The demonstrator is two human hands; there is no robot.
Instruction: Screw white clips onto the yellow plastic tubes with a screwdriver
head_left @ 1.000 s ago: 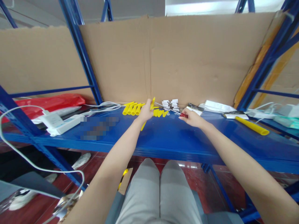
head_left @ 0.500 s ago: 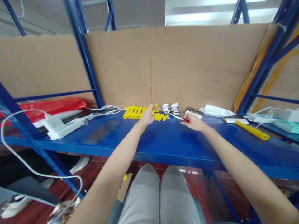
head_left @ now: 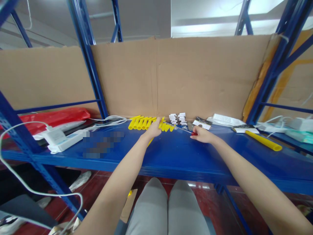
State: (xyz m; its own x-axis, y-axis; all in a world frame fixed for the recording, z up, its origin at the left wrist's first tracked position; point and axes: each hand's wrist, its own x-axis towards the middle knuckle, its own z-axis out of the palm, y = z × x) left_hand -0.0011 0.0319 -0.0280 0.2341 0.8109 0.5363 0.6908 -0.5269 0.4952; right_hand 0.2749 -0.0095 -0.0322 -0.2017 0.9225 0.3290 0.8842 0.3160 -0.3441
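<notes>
My left hand (head_left: pixel 154 128) is closed around a yellow plastic piece (head_left: pixel 161 122), part of which pokes out above the fingers and part below. In my right hand (head_left: pixel 203 134) is a screwdriver with a red handle (head_left: pixel 194 133), its thin metal shaft (head_left: pixel 182 129) pointing left toward the yellow piece. Whether the tip touches that piece I cannot tell. Behind and left of my left hand lies a row of several yellow tubes (head_left: pixel 138 124). Several short yellow pieces (head_left: pixel 168 127) lie just right of it. White small parts (head_left: pixel 177 118) are stacked behind the screwdriver shaft.
On the blue shelf (head_left: pixel 176 156), a long yellow tube (head_left: pixel 264 141) lies at the right. Black-and-white packets (head_left: pixel 202 123) and a white bag (head_left: pixel 226 119) sit at the back. A power strip (head_left: pixel 66 141) and red bag (head_left: pixel 56 114) are at the left. Cardboard (head_left: pixel 200 75) stands behind.
The view has tilted up slightly, so the shelf appears lower. Both hands keep their grips and nearly the same places over the shelf.
</notes>
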